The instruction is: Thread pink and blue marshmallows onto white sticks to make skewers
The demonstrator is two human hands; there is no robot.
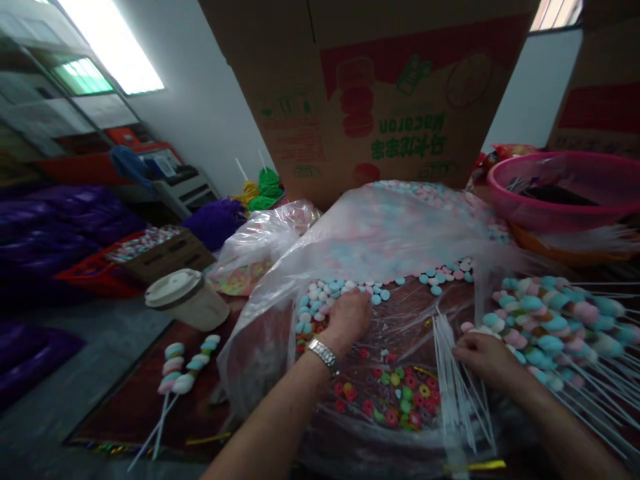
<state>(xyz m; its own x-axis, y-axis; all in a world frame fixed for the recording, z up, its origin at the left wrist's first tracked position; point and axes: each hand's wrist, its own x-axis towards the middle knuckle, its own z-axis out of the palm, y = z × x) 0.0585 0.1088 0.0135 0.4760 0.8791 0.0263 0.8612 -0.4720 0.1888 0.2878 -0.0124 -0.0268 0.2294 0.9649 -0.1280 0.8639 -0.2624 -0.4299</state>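
My left hand (345,319) rests, fingers down, in a heap of pastel blue, white and pink round candies (330,300), with a metal wristwatch (323,353) on that wrist. It is unclear whether the fingers hold a candy. My right hand (484,357) grips a loose bundle of thin white sticks (455,380). Beside it lie finished skewers of stacked pastel candies (550,327). Red, green and yellow ring candies (400,393) lie on a clear plastic sheet (380,233) between my hands.
A large printed cardboard box (365,87) stands behind the sheet, next to a pink plastic basin (555,187). To the left are a lidded paper cup (187,300), a plastic bag of candies (260,243), two candy skewers (180,367) on a dark mat, and purple bags (50,227).
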